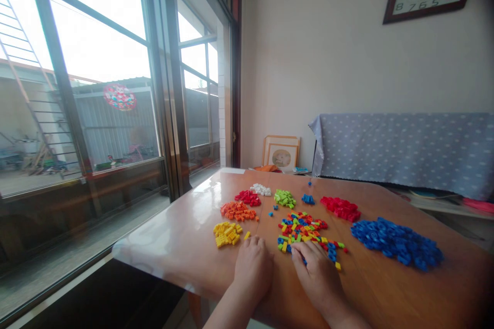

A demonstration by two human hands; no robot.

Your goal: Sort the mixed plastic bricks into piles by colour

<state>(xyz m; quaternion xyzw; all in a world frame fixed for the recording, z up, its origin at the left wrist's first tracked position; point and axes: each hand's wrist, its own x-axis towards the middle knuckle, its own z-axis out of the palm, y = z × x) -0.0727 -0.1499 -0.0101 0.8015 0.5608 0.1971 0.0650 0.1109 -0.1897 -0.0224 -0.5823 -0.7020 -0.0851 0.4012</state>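
Observation:
My left hand rests low over the table, back up, fingers curled together and their undersides hidden. Just beyond its fingertips lies one yellow toy brick, beside the yellow brick pile. My right hand is at the near edge of a mixed-colour brick pile, its thumb and fingers drawn together. What either hand holds, if anything, is hidden. Several blue and yellow bricks lie close to the right hand's fingers.
Single-colour piles surround the mixed one: orange bricks, dark red bricks, white bricks, green bricks, red bricks and a large blue heap. A few small blue pieces lie apart. Windows stand left of the table.

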